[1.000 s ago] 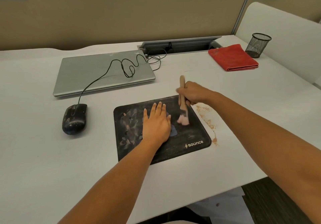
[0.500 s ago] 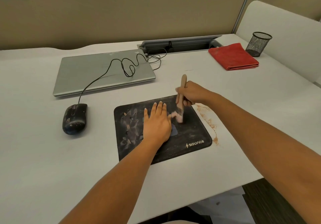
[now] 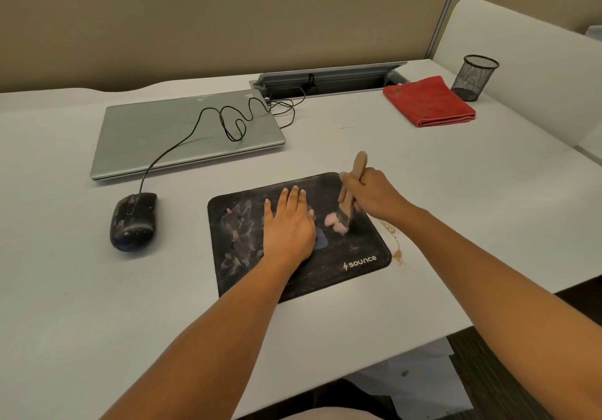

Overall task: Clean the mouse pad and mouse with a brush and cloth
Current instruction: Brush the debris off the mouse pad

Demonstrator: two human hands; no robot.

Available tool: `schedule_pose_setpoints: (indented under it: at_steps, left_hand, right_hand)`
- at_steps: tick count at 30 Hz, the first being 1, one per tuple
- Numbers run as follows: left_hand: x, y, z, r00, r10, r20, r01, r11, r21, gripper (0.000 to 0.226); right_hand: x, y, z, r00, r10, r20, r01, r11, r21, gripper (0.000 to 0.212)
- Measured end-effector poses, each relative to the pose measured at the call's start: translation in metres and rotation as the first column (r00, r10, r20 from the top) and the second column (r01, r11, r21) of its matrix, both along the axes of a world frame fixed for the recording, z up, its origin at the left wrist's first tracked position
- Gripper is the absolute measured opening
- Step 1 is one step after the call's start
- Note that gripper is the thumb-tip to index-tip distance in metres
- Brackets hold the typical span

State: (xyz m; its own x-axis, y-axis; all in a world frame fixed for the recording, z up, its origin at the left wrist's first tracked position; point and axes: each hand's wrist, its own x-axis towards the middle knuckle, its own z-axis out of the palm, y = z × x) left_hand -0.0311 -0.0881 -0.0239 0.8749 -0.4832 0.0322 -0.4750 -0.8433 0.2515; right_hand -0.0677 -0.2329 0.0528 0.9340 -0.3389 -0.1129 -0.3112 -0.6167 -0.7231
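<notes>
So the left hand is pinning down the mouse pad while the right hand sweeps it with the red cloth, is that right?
Not quite. The right hand is holding a wooden brush, not the red cloth, which lies folded at the far right of the desk. The head view shows this. The left hand does lie flat on the mouse pad.

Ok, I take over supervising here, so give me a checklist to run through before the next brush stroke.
1. Left hand flat on mouse pad, pinning it: ok.
2. Right hand has a closed grip on brush: ok.
3. Bristles on the pad: ok.
4. Pad's left half free of smears: not ok.
5. Swept dust off the desk: not ok.
6. Red cloth ready, mouse out of the way: ok.
</notes>
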Motion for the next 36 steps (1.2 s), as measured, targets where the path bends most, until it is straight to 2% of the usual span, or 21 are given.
schedule_pose_setpoints:
  at_steps: [2,4,7,9,14,19,20,23,25,29,33,35,36]
  left_hand:
    - [0.0,0.001,0.0,1.0,0.001,0.005,-0.001,1.0,0.002,0.051]
    - [-0.001,0.001,0.0,1.0,0.004,0.004,-0.004,1.0,0.006,0.051]
    - [0.0,0.0,-0.001,1.0,0.004,0.004,-0.004,1.0,0.008,0.051]
    - [0.0,0.0,-0.001,1.0,0.007,0.007,-0.007,1.0,0.008,0.051]
    - [0.0,-0.001,-0.002,1.0,0.007,0.01,-0.007,1.0,0.01,0.051]
    - [0.0,0.0,-0.002,1.0,0.013,0.021,-0.013,1.0,0.005,0.05]
    - [0.0,0.0,-0.002,1.0,0.011,0.022,-0.012,1.0,0.007,0.05]
    - [0.0,-0.001,-0.002,1.0,0.011,0.023,-0.012,1.0,0.017,0.051]
    - [0.0,-0.001,-0.002,1.0,0.013,0.018,-0.014,1.0,0.021,0.051]
    - [0.0,-0.001,-0.003,1.0,0.014,0.021,-0.015,1.0,0.023,0.051]
    - [0.0,-0.001,-0.002,0.999,0.017,0.028,-0.018,1.0,0.019,0.05]
    - [0.0,-0.001,-0.002,0.999,0.018,0.026,-0.019,1.0,0.011,0.05]
    - [0.0,-0.001,-0.002,0.999,0.019,0.026,-0.019,1.0,0.009,0.05]
  right_hand:
    - [-0.008,0.0,0.001,0.991,0.076,-0.11,-0.075,0.997,0.011,0.04]
    - [-0.011,-0.004,0.005,0.993,0.056,-0.106,-0.053,0.998,0.031,0.04]
    - [-0.011,-0.013,0.005,0.966,-0.179,0.188,0.165,0.982,0.088,0.044]
    - [-0.015,-0.016,0.0,0.93,-0.228,0.288,0.213,0.974,0.081,0.044]
    - [-0.032,-0.014,-0.011,0.976,-0.114,0.186,0.111,0.993,0.03,0.041]
    - [-0.043,-0.017,0.0,0.995,0.043,-0.094,-0.041,0.999,0.021,0.036]
    - [-0.044,-0.019,0.003,0.997,0.037,-0.068,-0.035,0.999,0.026,0.037]
    - [-0.042,-0.025,0.006,0.968,-0.151,0.2,0.134,0.987,0.093,0.045]
    - [-0.043,-0.025,0.002,0.938,-0.208,0.279,0.193,0.978,0.079,0.045]
    - [-0.054,-0.024,-0.007,0.977,-0.128,0.169,0.115,0.99,0.084,0.044]
    - [-0.066,-0.031,-0.003,0.998,-0.023,-0.056,0.032,0.987,0.155,0.043]
    - [-0.068,-0.031,0.001,0.997,-0.014,-0.07,0.024,0.988,0.153,0.043]
    - [-0.068,-0.032,0.002,0.999,-0.048,-0.011,0.049,0.987,0.152,0.044]
